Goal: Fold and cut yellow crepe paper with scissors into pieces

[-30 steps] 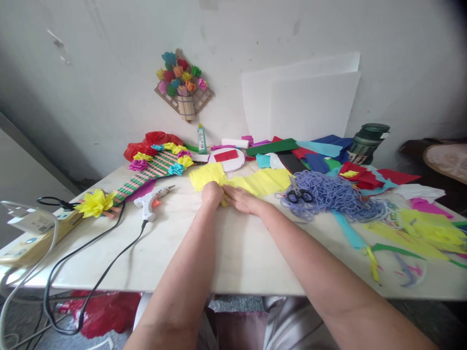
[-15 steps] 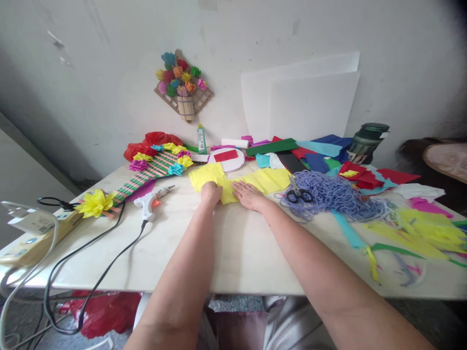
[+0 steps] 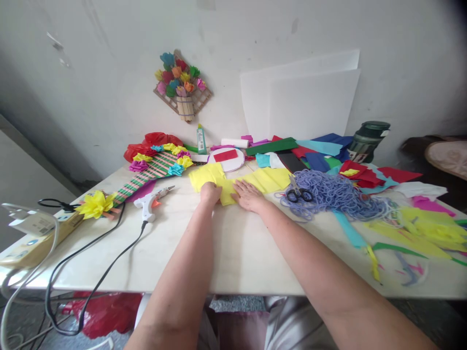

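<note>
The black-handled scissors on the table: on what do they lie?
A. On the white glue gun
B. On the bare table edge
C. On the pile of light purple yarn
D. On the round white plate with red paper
C: the black-handled scissors lie on the left part of the pile of light purple yarn, right of the person's right hand.
</note>
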Motion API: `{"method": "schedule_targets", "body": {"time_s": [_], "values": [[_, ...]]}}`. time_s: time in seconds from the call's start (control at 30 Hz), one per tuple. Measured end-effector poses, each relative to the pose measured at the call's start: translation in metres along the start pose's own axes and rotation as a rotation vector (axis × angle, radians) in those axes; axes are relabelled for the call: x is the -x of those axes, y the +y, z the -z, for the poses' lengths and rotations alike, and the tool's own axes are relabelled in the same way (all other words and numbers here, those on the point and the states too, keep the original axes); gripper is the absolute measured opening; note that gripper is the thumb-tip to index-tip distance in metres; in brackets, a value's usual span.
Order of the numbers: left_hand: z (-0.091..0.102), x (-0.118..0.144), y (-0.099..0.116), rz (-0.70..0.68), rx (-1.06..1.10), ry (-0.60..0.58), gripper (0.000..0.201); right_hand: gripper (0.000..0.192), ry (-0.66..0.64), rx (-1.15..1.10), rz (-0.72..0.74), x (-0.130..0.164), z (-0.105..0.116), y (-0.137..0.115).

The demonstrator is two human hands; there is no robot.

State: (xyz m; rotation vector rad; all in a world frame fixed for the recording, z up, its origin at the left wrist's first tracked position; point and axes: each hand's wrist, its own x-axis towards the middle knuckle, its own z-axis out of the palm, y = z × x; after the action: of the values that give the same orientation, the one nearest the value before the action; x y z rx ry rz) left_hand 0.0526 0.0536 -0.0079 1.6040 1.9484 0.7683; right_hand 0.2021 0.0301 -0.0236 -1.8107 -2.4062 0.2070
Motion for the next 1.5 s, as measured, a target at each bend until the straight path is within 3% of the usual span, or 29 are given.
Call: {"method": "schedule_targets", "body": {"time_s": [0.2, 0.63, 0.9, 1.13, 1.3, 1.5], "values": [[-0.005, -0.007, -0.005, 0.006, 0.078, -0.005, 0.010, 0.063, 0.012, -0.010, 0.014, 0.002, 0.001, 0.000], [-0.005, -0.007, -0.007, -0.047, 0.042, 0.051, 0.011, 0.055, 0.031, 0.001, -0.011, 0.004, 0.002, -0.005], [-0.004, 0.003, 0.004, -0.018, 0.301, 0.008, 0.009, 0.058, 0.036, -0.021, -0.007, 0.005, 0.002, -0.006], [-0.006, 0.006, 0.003, -0.010, 0.325, 0.001, 0.012, 0.058, -0.003, -0.011, -0.012, 0.005, 0.003, -0.007], [-0.002, 0.010, 0.009, 0.029, 0.513, -0.091, 0.032, 0.053, 0.001, 0.019, -0.009, 0.005, 0.004, -0.007], [0.001, 0.013, 0.014, 0.030, 0.523, -0.171, 0.020, 0.056, -0.018, 0.054, 0.002, 0.005, 0.005, -0.007]]}}
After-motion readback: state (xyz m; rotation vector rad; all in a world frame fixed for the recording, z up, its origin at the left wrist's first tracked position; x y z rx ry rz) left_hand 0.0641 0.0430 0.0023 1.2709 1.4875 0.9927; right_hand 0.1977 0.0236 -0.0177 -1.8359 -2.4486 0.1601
